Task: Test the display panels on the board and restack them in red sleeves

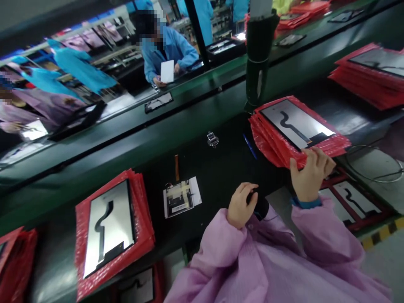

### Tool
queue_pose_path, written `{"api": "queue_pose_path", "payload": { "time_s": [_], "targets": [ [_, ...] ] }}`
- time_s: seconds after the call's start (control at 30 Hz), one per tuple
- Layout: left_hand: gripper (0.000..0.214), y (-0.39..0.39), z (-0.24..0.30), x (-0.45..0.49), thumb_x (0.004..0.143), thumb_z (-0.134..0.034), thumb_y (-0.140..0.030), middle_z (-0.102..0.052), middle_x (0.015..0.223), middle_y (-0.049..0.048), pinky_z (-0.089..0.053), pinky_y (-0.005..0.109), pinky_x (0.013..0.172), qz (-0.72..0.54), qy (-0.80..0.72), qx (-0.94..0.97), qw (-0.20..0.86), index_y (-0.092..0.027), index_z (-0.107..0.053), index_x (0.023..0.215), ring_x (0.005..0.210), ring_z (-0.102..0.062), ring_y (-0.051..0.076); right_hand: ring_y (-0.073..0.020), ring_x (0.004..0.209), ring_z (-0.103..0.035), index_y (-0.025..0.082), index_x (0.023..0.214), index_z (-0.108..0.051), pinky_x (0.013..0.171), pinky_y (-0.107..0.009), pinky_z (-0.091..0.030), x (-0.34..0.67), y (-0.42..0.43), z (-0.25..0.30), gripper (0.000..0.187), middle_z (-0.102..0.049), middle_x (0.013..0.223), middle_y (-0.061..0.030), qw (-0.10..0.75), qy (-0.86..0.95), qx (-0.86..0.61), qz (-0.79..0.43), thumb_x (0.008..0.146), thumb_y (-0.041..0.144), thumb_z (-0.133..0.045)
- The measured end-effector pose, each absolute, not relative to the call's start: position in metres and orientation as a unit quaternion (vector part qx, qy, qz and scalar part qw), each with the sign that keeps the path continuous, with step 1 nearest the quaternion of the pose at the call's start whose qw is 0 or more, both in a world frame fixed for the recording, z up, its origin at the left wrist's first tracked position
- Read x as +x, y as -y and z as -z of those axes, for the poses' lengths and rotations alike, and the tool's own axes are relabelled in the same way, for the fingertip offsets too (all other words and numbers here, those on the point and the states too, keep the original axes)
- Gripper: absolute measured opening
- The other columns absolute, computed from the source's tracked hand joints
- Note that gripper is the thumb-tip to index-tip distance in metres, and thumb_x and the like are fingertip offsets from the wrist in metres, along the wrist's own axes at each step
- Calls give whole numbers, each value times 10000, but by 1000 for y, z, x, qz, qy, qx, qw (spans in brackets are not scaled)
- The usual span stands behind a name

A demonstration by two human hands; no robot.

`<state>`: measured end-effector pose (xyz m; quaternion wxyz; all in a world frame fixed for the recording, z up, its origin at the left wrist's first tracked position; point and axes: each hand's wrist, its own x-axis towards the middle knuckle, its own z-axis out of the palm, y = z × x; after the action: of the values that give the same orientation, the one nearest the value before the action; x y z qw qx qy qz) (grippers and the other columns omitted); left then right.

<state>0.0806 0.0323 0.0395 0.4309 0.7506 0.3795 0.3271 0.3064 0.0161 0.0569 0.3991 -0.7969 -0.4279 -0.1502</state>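
Note:
My right hand [309,173] grips the near corner of a stack of red bubble-wrap sleeves [271,139], topped by a grey display panel [296,123] with a black flex cable. My left hand [241,205] is closed around a small black object [259,204] near the bench edge. Both arms wear pink sleeves. A small board taped to white paper [181,197] lies just left of my left hand.
Another red sleeve stack with a panel [110,229] lies at the left. More red stacks [369,75] sit at far right. A black post [257,63] stands behind the right stack. A blue pen [250,146] and a metal clip [212,139] lie on the bench. A person in blue [167,52] works opposite.

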Motion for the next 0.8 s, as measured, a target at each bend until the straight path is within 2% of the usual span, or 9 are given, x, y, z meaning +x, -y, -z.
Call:
{"api": "queue_pose_path", "payload": {
  "time_s": [0.13,0.23,0.33,0.43,0.5,0.57,0.67,0.73,0.8],
  "targets": [
    [201,-54,-51,132,917,-607,-250,-723,1102,95,-588,347,860,-331,-342,671,569,-211,-724,1076,957,-701,202,-366,1214,-502,198,987,-712,1049,-594,-361,336,-23,-54,261,-666,1226,-164,406,414,-806,119,948,399,-549],
    [241,-79,-61,175,923,-638,-294,-728,1093,114,-575,351,883,-314,-330,547,702,-169,-678,1125,974,-713,209,-307,1063,-591,196,919,-716,1020,-531,-398,344,-25,-55,295,-702,1066,-133,423,436,-785,120,946,427,-536],
    [322,-102,-72,212,952,-641,-366,-711,1078,119,-580,380,884,-316,-331,436,775,-161,-611,1197,946,-719,220,-269,957,-631,206,888,-714,978,-478,-434,340,-23,-59,321,-712,982,-112,441,471,-756,108,966,456,-527],
    [320,-117,-77,238,905,-725,-368,-695,1023,86,-558,387,947,-339,-348,414,770,-162,-607,1121,934,-703,204,-253,947,-643,223,871,-710,939,-445,-463,324,-18,-61,306,-718,964,-95,445,532,-714,93,994,428,-520],
    [338,-121,-78,246,827,-809,-301,-690,994,69,-527,378,994,-364,-357,427,747,-157,-610,1060,956,-689,197,-246,953,-641,229,878,-709,924,-432,-475,312,-12,-63,278,-721,973,-87,436,576,-687,83,1005,393,-524],
    [399,-121,-79,243,771,-843,-243,-694,992,65,-515,383,1005,-387,-351,422,741,-156,-605,1079,976,-685,205,-247,972,-646,232,917,-707,939,-440,-477,303,-4,-67,246,-723,992,-88,425,598,-675,77,1004,389,-540],
    [498,-110,-82,216,726,-854,-230,-718,1028,69,-528,411,996,-402,-329,377,767,-165,-592,1145,1003,-699,235,-290,1068,-651,239,1035,-697,1019,-519,-442,300,10,-79,229,-716,1081,-114,427,554,-707,105,985,427,-578],
    [558,-96,-86,183,689,-873,-249,-732,1076,74,-538,426,1002,-415,-329,344,775,-174,-593,1167,1036,-708,254,-341,1153,-624,240,1100,-690,1065,-599,-403,303,18,-86,283,-692,1169,-146,432,503,-738,122,968,472,-595],
    [608,-79,-88,143,664,-892,-273,-735,1140,76,-545,427,1010,-431,-343,322,770,-188,-603,1193,1073,-710,261,-356,1135,-624,234,1122,-692,1046,-626,-425,305,19,-88,354,-681,1163,-154,448,479,-750,79,942,528,-609]
  ]
}}
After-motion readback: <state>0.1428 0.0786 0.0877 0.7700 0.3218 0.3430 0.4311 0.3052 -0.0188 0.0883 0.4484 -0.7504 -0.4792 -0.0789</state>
